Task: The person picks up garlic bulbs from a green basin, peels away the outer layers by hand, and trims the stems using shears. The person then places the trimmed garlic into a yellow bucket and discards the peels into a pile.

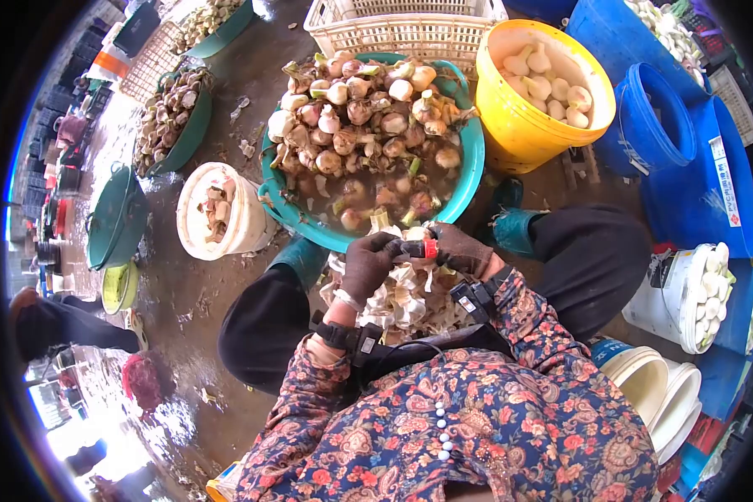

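My left hand (370,261), in a dark glove, is closed around a pale bulb that looks like garlic or onion; its cut stem (380,221) shows above the fingers. My right hand (462,251), also gloved, meets it and grips a small tool with a red-and-black handle (429,248); its working end is hidden. Both hands are at the near rim of a green basin (475,159), where unpeeled bulbs (360,113) are heaped, some in brown water. Papery peelings (406,301) lie in a pile below my hands, between my knees.
Ahead stands a white crate (402,38), with a yellow bucket (498,138) of peeled bulbs to its right. A white bucket (251,222) with scraps stands left. Blue tubs (653,117) and a white pail (661,293) of bulbs line the right. Another person's leg (79,326) shows far left.
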Demonstrator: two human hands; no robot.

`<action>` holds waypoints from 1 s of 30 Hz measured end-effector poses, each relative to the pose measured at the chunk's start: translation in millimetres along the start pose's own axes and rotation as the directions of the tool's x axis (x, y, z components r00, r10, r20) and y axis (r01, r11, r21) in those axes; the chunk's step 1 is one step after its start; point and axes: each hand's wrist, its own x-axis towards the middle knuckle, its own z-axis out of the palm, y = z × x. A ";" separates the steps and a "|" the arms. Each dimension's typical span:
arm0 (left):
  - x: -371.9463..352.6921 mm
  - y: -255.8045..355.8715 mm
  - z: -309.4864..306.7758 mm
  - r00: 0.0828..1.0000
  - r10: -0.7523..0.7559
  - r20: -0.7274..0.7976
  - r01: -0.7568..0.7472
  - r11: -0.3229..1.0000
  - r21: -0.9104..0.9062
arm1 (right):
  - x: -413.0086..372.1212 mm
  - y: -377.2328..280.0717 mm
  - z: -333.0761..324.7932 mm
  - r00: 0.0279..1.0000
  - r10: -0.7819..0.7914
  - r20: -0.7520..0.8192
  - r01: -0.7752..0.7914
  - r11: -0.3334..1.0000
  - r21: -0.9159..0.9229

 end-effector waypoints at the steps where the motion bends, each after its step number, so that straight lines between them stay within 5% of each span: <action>1: -0.3 1.3 0.5 0.988 -0.152 0.015 0.152 0.962 -0.228 | -4.7 -13.2 1.6 1.000 -0.002 0.001 0.002 1.000 -0.001; 2: -0.9 2.0 0.6 0.953 -0.294 0.067 0.293 0.850 -0.437 | -10.5 -26.0 5.2 0.998 -0.067 0.012 0.064 0.984 0.169; 3: -1.0 1.0 -0.5 0.953 -0.296 0.068 0.295 0.850 -0.436 | -14.0 -31.8 8.4 0.991 -0.130 0.011 0.119 0.934 0.336; 6: -0.1 -2.4 -6.7 0.947 -0.319 0.033 0.270 0.736 -0.621 | -14.3 -28.6 11.5 0.970 -0.241 0.042 0.220 0.934 0.282; 7: -1.2 -3.8 -8.8 0.992 -0.059 -0.107 0.017 0.932 -0.363 | -14.8 -28.0 14.9 0.969 -0.242 0.042 0.221 0.934 0.281; 8: -3.0 -5.2 -10.8 0.959 0.233 -0.160 -0.243 0.969 -0.045 | -14.8 -27.3 20.6 0.956 -0.292 -0.005 0.275 0.894 0.354; 9: -5.4 -4.5 -12.2 0.853 0.509 -0.116 -0.463 0.841 0.279 | -14.0 -26.9 25.2 0.939 -0.338 -0.054 0.329 0.845 0.422; 11: -9.3 -2.8 -12.6 0.906 0.398 -0.145 -0.364 0.907 0.211 | -4.5 -14.8 30.1 0.937 -0.342 -0.072 0.337 0.829 0.446; 13: -5.1 -7.1 -15.2 0.865 0.491 -0.106 -0.437 0.840 0.321 | -4.6 -19.0 36.0 0.883 -0.444 -0.155 0.467 0.863 0.192; 14: -12.3 -9.5 -16.9 0.858 0.502 -0.111 -0.422 0.810 0.407 | -8.1 -20.9 32.0 0.760 -0.604 -0.241 0.466 0.764 -0.445; 15: -9.8 -13.4 -19.2 0.857 0.503 -0.110 -0.423 0.810 0.407 | -7.1 -19.1 29.2 0.759 -0.604 -0.243 0.466 0.764 -0.446; 17: -4.3 -24.9 -24.5 0.899 0.436 -0.031 -0.381 0.816 0.435 | -5.4 -14.0 26.1 0.746 -0.664 -0.040 0.460 0.558 -0.691; 19: -4.2 -22.6 -21.1 0.880 0.470 -0.075 -0.406 0.824 0.395 | -7.7 -19.2 34.5 0.680 -0.720 -0.142 0.464 0.572 -0.677; 21: -7.3 -16.3 -18.4 0.928 0.325 -0.184 -0.273 0.926 0.260 | -2.5 -11.2 37.3 0.712 -0.559 -0.425 0.401 0.820 -0.408; 22: -15.9 24.4 -12.6 0.953 0.121 -0.278 -0.178 0.965 -0.191 | 4.0 -2.7 38.7 0.780 -0.309 -0.544 0.325 0.943 -0.069; 23: -15.5 20.7 -15.5 0.954 0.123 -0.273 -0.180 0.965 -0.193 | 9.2 6.0 35.7 0.777 -0.307 -0.549 0.324 0.943 -0.070; 25: -15.2 25.0 -26.8 0.899 0.422 -0.117 -0.339 0.841 0.422 | 15.1 10.9 29.7 0.852 -0.156 -0.499 0.375 0.848 0.375; 27: -6.7 3.0 -23.9 0.966 0.181 -0.185 -0.236 0.908 -0.345 | 11.9 8.5 32.9 0.880 -0.143 -0.453 0.325 0.877 0.354; 29: -11.6 46.4 -29.9 0.974 0.078 -0.215 -0.147 0.933 -0.328 | 4.5 -12.4 36.3 0.603 -0.612 -0.512 0.630 0.759 -0.165; 30: -11.2 41.0 -31.8 0.973 0.078 -0.217 -0.147 0.935 -0.322 | -5.6 -23.7 30.8 0.625 -0.652 -0.430 0.514 0.758 -0.402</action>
